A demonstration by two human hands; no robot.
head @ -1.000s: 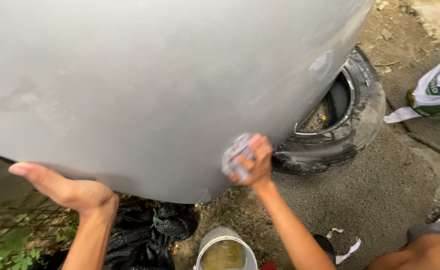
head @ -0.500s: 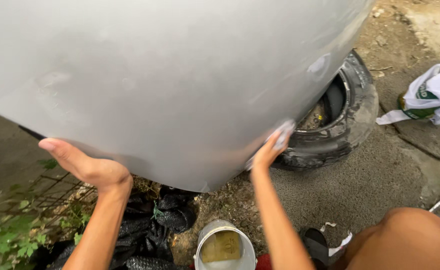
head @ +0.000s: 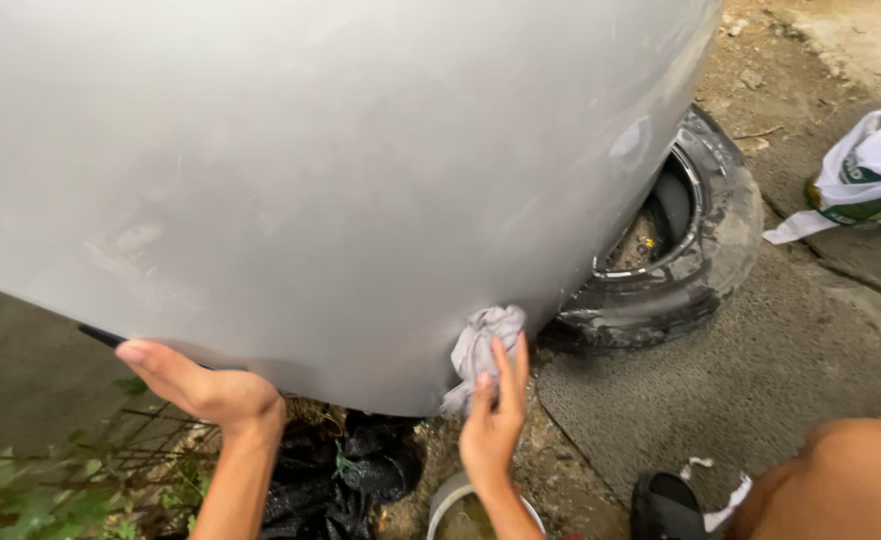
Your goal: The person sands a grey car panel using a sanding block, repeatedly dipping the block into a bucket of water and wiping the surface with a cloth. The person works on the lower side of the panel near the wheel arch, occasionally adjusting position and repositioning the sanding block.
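Observation:
A big grey curved metal panel [head: 311, 170] fills most of the head view. My left hand [head: 206, 385] grips its lower edge from beneath, fingers curled under the rim. My right hand [head: 493, 420] presses a crumpled grey rag [head: 483, 345] against the panel's lower right edge, fingers stretched up over the cloth.
An old black tyre [head: 706, 240] lies on the ground under the panel's right side. A white and green bag [head: 866, 175] lies at the far right. A small bucket [head: 451, 500] and black plastic bags [head: 351, 465] sit below. My knee [head: 841, 480] shows at bottom right, near a black sandal [head: 666, 505].
My right hand has moved the rag over the panel's lower right edge, out towards the tyre and then back down left. My left hand kept its hold on the lower rim.

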